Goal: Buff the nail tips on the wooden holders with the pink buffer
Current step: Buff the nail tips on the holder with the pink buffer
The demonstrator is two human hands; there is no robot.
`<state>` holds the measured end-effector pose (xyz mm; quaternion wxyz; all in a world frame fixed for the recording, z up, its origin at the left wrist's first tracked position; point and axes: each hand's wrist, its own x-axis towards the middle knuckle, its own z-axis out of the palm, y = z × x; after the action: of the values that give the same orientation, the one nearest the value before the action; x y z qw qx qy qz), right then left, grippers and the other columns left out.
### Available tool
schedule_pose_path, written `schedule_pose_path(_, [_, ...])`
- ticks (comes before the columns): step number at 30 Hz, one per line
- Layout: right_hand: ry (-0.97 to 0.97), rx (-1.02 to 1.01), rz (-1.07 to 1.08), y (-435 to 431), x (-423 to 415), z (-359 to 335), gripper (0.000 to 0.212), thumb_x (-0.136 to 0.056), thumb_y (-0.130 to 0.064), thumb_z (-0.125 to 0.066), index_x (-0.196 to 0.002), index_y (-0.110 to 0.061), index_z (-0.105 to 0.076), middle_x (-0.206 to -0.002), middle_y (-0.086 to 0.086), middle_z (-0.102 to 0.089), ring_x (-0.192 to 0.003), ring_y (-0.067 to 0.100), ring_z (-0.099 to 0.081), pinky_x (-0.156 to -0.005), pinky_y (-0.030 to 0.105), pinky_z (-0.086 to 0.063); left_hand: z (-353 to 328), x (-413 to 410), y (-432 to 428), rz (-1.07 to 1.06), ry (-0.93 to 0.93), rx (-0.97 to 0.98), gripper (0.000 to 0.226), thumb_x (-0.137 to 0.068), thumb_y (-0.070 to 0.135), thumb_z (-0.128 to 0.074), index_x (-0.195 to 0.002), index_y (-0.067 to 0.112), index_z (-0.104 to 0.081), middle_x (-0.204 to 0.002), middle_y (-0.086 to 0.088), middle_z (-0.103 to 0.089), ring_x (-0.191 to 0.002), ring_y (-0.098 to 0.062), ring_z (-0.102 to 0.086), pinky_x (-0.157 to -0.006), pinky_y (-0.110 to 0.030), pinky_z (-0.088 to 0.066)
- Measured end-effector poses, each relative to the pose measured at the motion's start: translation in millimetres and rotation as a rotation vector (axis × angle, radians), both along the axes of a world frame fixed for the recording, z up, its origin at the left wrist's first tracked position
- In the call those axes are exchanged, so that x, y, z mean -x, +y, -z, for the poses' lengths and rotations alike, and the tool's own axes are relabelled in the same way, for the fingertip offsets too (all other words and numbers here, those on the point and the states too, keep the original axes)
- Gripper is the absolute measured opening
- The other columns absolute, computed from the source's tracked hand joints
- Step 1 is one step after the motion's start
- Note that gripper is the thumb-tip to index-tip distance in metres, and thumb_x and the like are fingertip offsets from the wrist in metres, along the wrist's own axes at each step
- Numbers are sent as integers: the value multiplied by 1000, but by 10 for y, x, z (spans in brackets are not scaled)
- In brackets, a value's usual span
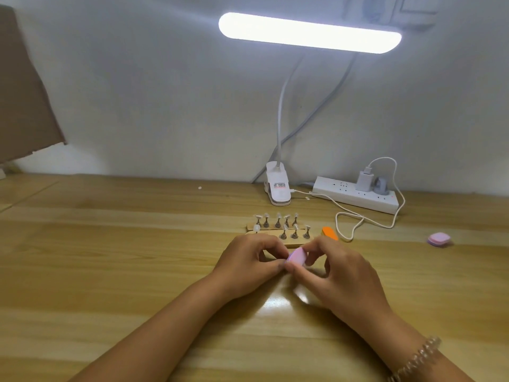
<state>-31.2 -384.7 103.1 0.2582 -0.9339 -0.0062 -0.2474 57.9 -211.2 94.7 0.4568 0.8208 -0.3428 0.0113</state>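
Two wooden holders (298, 245) lie side by side at the table's middle, each with small metal stands carrying pale nail tips (278, 219). Just in front of them my right hand (338, 274) pinches a small pink buffer (297, 257) between thumb and fingers. My left hand (249, 260) meets it from the left, its fingertips curled and pinching something small against the buffer; what it holds is hidden by the fingers.
An orange buffer (330, 232) lies right of the holders. A second pink buffer block (439, 240) sits far right. A clip lamp base (278, 188), a white power strip (358, 198) and a looping white cable (358, 219) stand behind. The lit lamp bar (308, 33) hangs overhead.
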Motion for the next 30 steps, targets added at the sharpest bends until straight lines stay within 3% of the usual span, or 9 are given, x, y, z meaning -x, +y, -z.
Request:
schedule_pose_path(4, [-59, -122, 96, -96, -70, 0, 32, -75, -61, -64, -92, -34, -61, -85, -20, -63, -72, -3, -53, -60, 24, -38, 5, -13, -23, 0, 31, 28, 9, -88, 23, -74, -85, 32, -72, -91, 14, -75, -51, 4, -47, -58, -18, -35])
schedule_pose_path(9, [-53, 76, -75, 61, 31, -12, 29, -78, -54, -65, -99, -36, -56, -94, -25, -57, -72, -15, -47, -55, 12, -29, 3, -20, -8, 19, 46, -2, 20, -84, 12, -69, -90, 30, -75, -93, 14, -75, -51, 5, -49, -56, -14, -34])
schedule_pose_path(13, [-12, 78, -16, 15, -7, -28, 26, -81, -55, -64, -96, -36, -53, -94, -22, -57, -77, -1, -54, -57, 22, -39, 9, -30, -5, 26, 55, 12, 16, -86, 19, -70, -88, 35, -74, -93, 13, -75, -52, 3, -47, -57, -18, -35])
schedule_pose_path(17, [-21, 101, -22, 22, 18, -9, 28, -79, -56, -65, -93, -35, -52, -91, -20, -55, -62, -7, -46, -51, 18, -33, 19, -28, -2, 36, 57, 22, 11, -84, 26, -68, -87, 36, -73, -93, 14, -75, -49, 2, -45, -55, -15, -34])
schedule_pose_path(23, [-45, -36, 31, -15, -13, -7, 32, -79, -61, -66, -92, -35, -53, -89, -22, -61, -67, -5, -50, -56, 23, -35, 25, -36, -17, 23, 70, 33, 9, -87, 23, -74, -88, 31, -75, -90, 13, -74, -53, 3, -49, -58, -18, -36])
schedule_pose_path(26, [-17, 13, -59, 37, 23, -11, 35, -77, -66, -59, -93, -35, -54, -88, -23, -59, -63, -4, -49, -54, 22, -34, 15, -25, -15, 21, 63, 18, 10, -78, 31, -70, -85, 35, -74, -89, 13, -73, -53, 1, -48, -57, -19, -35])
schedule_pose_path(30, [14, 30, 19, 6, -8, -21, 35, -79, -64, -61, -93, -33, -52, -89, -20, -59, -64, 2, -49, -57, 29, -41, 17, -22, -5, 13, 35, -6, 8, -83, 28, -77, -83, 35, -74, -87, 14, -72, -57, 4, -51, -60, -19, -38])
